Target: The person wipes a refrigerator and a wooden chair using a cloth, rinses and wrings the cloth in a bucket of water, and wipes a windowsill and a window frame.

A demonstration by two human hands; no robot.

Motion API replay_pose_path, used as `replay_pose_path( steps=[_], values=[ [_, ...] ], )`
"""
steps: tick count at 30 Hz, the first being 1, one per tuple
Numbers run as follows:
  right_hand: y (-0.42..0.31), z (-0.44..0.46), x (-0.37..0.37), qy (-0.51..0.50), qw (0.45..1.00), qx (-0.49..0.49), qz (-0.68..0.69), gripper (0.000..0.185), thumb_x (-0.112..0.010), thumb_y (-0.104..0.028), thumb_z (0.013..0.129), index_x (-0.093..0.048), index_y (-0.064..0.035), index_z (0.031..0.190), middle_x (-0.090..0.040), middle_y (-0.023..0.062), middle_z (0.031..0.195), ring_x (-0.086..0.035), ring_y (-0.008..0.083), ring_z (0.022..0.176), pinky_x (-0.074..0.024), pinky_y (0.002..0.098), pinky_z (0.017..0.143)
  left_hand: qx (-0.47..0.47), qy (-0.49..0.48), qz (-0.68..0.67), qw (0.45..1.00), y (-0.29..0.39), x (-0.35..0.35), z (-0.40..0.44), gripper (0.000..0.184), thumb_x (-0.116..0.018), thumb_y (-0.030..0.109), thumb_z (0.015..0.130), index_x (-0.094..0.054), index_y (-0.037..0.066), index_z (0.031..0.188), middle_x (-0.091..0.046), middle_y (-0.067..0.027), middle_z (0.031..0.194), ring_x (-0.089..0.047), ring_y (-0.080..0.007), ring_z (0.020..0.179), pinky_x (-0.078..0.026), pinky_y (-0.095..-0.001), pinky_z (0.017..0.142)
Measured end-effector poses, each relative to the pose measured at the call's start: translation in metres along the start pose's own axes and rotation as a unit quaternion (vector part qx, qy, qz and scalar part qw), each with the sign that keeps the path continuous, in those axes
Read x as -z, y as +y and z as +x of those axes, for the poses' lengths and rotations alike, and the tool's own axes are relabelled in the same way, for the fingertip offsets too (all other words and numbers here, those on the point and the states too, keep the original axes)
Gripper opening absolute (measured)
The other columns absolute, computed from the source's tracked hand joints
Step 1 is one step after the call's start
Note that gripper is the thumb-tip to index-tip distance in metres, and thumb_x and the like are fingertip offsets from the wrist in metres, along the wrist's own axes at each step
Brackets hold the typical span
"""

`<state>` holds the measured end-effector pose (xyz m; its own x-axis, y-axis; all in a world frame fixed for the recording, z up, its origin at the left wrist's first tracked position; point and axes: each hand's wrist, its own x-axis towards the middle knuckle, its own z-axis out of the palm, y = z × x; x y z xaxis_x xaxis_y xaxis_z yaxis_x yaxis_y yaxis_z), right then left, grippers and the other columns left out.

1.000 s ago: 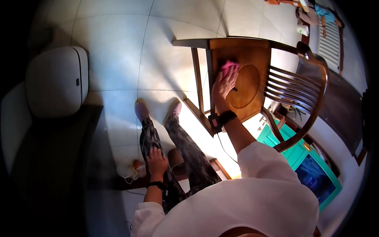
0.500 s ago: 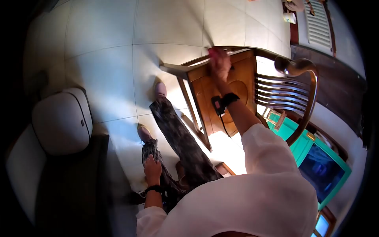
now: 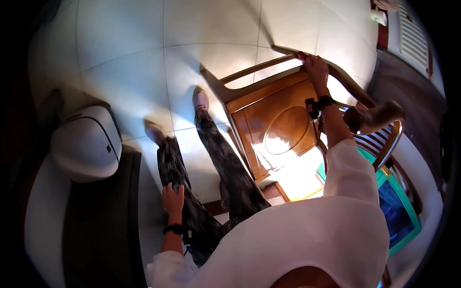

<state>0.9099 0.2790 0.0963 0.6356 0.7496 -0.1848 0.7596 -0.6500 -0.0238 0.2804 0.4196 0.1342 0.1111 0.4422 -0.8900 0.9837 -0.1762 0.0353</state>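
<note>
A brown wooden chair (image 3: 245, 113) stands upright ahead of me, to my right. Its seat (image 3: 254, 132) bears 1 rounded outline, and glare washes out the part nearest me. The slatted back (image 3: 377, 139), with a glossy curved rail (image 3: 384, 117), shows only partly. My right hand (image 3: 318, 72) has a reddish cloth (image 3: 301, 55), just a scrap visible, at the chair's far side. My left hand (image 3: 174, 198) is at my dark patterned trousers (image 3: 223, 158).

A pale tiled floor (image 3: 120, 41), crossed by shadows (image 3: 185, 57) and bright light (image 3: 307, 181), lies between a rounded white block (image 3: 84, 146) at left and, at right, a louvred panel (image 3: 414, 41) and a green-framed pane (image 3: 394, 216).
</note>
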Motion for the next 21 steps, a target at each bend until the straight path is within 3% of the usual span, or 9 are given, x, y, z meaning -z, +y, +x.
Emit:
replay_pose_path(
  steps=[2, 3, 5, 7, 8, 10, 14, 17, 21],
  values=[
    [-0.020, 0.005, 0.005, -0.108, 0.988, -0.099, 0.054, 0.027, -0.050, -0.028, 0.088, -0.066, -0.0056, 0.089, -0.065, 0.0128, 0.087, -0.060, 0.0323, 0.082, -0.0465, 0.0429, 0.082, 0.020, -0.011, 0.042, 0.999, 0.000, -0.010, 0.005, 0.056, -0.061, 0.045, 0.083, -0.051, 0.007, 0.123, -0.046, -0.0217, 0.129, -0.047, -0.0388, 0.115, -0.043, -0.0482, 0.093],
    [-0.026, 0.000, -0.011, -0.103, 0.994, 0.030, -0.023, 0.027, -0.050, -0.029, 0.089, -0.065, -0.0067, 0.088, -0.065, 0.0137, 0.084, -0.061, 0.0336, 0.079, -0.0462, 0.0444, 0.073, 0.008, 0.001, 0.051, 0.999, -0.001, -0.015, 0.009, 0.056, -0.062, 0.045, 0.083, -0.051, 0.008, 0.124, -0.046, -0.0215, 0.128, -0.047, -0.0387, 0.115, -0.043, -0.0483, 0.094],
    [-0.100, -0.008, -0.003, -0.189, 0.982, -0.009, -0.029, 0.025, -0.051, -0.030, 0.088, -0.065, -0.0080, 0.087, -0.064, 0.0140, 0.081, -0.060, 0.0332, 0.078, -0.0463, 0.0445, 0.072, 0.015, 0.013, 0.097, 0.995, 0.000, -0.021, 0.010, 0.056, -0.065, 0.043, 0.081, -0.050, 0.010, 0.124, -0.046, -0.0189, 0.129, -0.045, -0.0371, 0.118, -0.044, -0.0495, 0.092],
    [-0.150, -0.035, -0.027, -0.072, 0.988, 0.063, 0.121, 0.018, -0.056, -0.028, 0.086, -0.064, -0.0117, 0.086, -0.064, 0.0088, 0.081, -0.061, 0.0287, 0.077, -0.0459, 0.0421, 0.069, 0.032, 0.019, 0.102, 0.994, 0.000, -0.024, 0.013, 0.056, -0.065, 0.043, 0.081, -0.050, 0.010, 0.124, -0.045, -0.0179, 0.129, -0.044, -0.0367, 0.118, -0.045, -0.0502, 0.091],
    [-0.181, -0.043, -0.033, -0.006, 0.984, 0.134, 0.120, 0.016, -0.057, -0.026, 0.086, -0.065, -0.0122, 0.089, -0.066, 0.0055, 0.087, -0.062, 0.0255, 0.077, -0.0467, 0.0395, 0.069, 0.044, 0.029, 0.110, 0.992, -0.002, -0.024, 0.014, 0.056, -0.065, 0.043, 0.081, -0.050, 0.010, 0.124, -0.045, -0.0169, 0.130, -0.043, -0.0363, 0.119, -0.045, -0.0510, 0.090],
    [-0.242, -0.036, -0.013, -0.083, 0.969, 0.212, 0.100, 0.023, -0.057, -0.031, 0.086, -0.066, -0.0169, 0.101, -0.063, 0.0045, 0.109, -0.063, 0.0254, 0.088, -0.0490, 0.0396, 0.075, 0.052, 0.022, 0.106, 0.993, -0.007, -0.023, 0.012, 0.054, -0.064, 0.042, 0.082, -0.050, 0.011, 0.124, -0.043, -0.0158, 0.132, -0.042, -0.0356, 0.120, -0.046, -0.0515, 0.089],
    [-0.270, -0.031, -0.049, -0.329, 0.933, 0.144, 0.017, 0.036, -0.053, -0.042, 0.086, -0.064, -0.0213, 0.112, -0.046, 0.0163, 0.134, -0.048, 0.0334, 0.119, -0.0449, 0.0444, 0.090, 0.034, 0.042, 0.094, 0.994, -0.018, -0.023, 0.013, 0.050, -0.064, 0.039, 0.081, -0.052, 0.010, 0.121, -0.045, -0.0167, 0.129, -0.043, -0.0360, 0.119, -0.047, -0.0495, 0.088],
    [-0.281, -0.007, -0.081, -0.548, 0.811, 0.148, -0.144, 0.057, -0.046, -0.042, 0.091, -0.032, -0.0216, 0.142, -0.017, 0.0232, 0.149, -0.028, 0.0506, 0.129, -0.0359, 0.0522, 0.102, 0.041, 0.037, 0.049, 0.997, -0.018, -0.021, 0.011, 0.050, -0.064, 0.037, 0.081, -0.052, 0.010, 0.120, -0.045, -0.0168, 0.129, -0.043, -0.0359, 0.119, -0.046, -0.0493, 0.090],
    [-0.296, 0.023, -0.136, -0.640, 0.683, 0.223, -0.271, 0.069, -0.049, -0.043, 0.088, -0.017, -0.0262, 0.147, -0.007, 0.0219, 0.151, -0.023, 0.0487, 0.132, -0.0294, 0.0514, 0.106, 0.041, 0.038, -0.018, 0.998, -0.026, -0.017, 0.011, 0.050, -0.066, 0.036, 0.079, -0.052, 0.009, 0.119, -0.045, -0.0173, 0.129, -0.043, -0.0365, 0.119, -0.046, -0.0495, 0.090]
  ],
)
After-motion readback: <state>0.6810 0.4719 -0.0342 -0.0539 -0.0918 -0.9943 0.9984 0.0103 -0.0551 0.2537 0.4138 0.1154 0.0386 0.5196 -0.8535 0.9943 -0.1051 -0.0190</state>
